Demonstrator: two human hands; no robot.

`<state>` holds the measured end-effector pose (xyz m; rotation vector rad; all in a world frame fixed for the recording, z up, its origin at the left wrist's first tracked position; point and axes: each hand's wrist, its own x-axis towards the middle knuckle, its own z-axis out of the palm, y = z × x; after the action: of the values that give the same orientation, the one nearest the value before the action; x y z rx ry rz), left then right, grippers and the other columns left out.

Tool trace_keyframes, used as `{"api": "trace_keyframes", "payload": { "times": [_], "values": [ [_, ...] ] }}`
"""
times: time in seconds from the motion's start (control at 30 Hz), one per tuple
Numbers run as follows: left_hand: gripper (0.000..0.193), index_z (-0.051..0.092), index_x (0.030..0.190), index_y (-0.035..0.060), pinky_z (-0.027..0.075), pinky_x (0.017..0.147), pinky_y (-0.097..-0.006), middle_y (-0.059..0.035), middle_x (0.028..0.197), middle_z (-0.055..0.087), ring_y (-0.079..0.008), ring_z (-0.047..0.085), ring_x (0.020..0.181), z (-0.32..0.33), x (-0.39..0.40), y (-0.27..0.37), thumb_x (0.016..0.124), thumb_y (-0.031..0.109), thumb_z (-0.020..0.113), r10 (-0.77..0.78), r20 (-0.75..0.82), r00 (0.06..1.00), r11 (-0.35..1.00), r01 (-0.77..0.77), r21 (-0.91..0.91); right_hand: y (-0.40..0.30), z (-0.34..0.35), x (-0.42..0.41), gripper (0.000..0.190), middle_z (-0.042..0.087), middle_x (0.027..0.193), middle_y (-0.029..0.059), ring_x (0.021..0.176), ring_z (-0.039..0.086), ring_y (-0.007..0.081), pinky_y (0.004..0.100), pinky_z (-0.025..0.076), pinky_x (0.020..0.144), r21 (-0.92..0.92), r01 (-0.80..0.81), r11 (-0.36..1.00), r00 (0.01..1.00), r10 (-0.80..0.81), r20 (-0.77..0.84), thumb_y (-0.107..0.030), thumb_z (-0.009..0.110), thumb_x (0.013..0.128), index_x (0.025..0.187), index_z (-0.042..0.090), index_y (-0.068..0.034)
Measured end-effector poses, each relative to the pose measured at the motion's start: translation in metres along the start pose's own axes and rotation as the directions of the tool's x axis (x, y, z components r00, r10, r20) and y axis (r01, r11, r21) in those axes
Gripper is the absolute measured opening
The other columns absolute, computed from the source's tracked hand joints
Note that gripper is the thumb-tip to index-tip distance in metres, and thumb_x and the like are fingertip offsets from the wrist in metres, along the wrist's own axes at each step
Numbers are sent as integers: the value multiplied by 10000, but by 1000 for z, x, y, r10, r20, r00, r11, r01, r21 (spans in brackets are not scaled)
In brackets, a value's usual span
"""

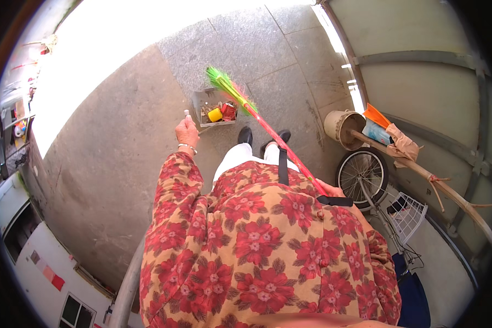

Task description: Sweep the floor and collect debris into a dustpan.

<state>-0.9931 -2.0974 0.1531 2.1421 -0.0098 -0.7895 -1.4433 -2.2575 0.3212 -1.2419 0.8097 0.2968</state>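
Observation:
My left hand (187,132) is closed around the end of a pale handle, whose light tip sticks up above my fingers. A dustpan (215,107) lies just beyond that hand, with a yellow cylinder, a red wrapper and dark debris in it. My right hand (332,190) grips the upper end of the red handle of a broom (270,130), close to my body. Its green and yellow bristles rest across the dustpan's upper right edge or hang over it; which of the two I cannot tell.
Concrete floor (119,131) meets stone paving (279,86). At right are a dirty bucket (339,127), a long wooden branch (455,192) with a cloth (404,143), an orange plastic thing (376,116) and a bicycle wheel (361,178) with a white wire basket (408,217). A metal gate (418,88) stands behind.

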Motion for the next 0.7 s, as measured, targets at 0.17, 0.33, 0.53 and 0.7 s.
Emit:
{"api": "trace_keyframes", "payload": {
  "times": [0.17, 0.33, 0.53, 0.7],
  "values": [
    [358, 475, 696, 86, 461, 353, -266, -1, 509, 445, -94, 463, 432, -15, 8, 28, 884, 374, 373, -250, -59, 966, 907, 213, -364, -7, -13, -12, 641, 538, 921, 20, 729, 491, 70, 196, 417, 667, 481, -190, 856, 982, 164, 97, -17, 532, 740, 1324, 267, -7],
    [357, 470, 693, 82, 462, 350, -276, -3, 507, 435, -99, 448, 413, -10, 11, 35, 887, 364, 370, -249, -70, 966, 890, 200, -411, -24, -6, -26, 678, 423, 670, -30, 493, 346, 38, 157, 313, 442, 523, -209, 827, 940, 318, -126, -15, 484, 718, 1346, 232, -55],
    [419, 513, 629, 33, 414, 376, -323, -73, 504, 506, -185, 522, 438, 14, 24, 9, 871, 364, 426, 47, 46, 998, 999, -47, 8, -59, -4, -43, 703, 395, 616, -13, 483, 341, 41, 153, 296, 396, 635, -147, 758, 957, 270, -102, -31, 489, 735, 1362, 175, -69],
    [401, 571, 742, 13, 423, 629, -442, -230, 709, 561, -405, 543, 712, 20, 33, -3, 843, 372, 426, 254, 74, 964, 852, -259, 455, -67, -1, -51, 741, 353, 581, -14, 462, 309, 41, 144, 286, 377, 732, -110, 672, 971, 230, -65, -58, 531, 742, 1368, 135, -78]
  ]
}}
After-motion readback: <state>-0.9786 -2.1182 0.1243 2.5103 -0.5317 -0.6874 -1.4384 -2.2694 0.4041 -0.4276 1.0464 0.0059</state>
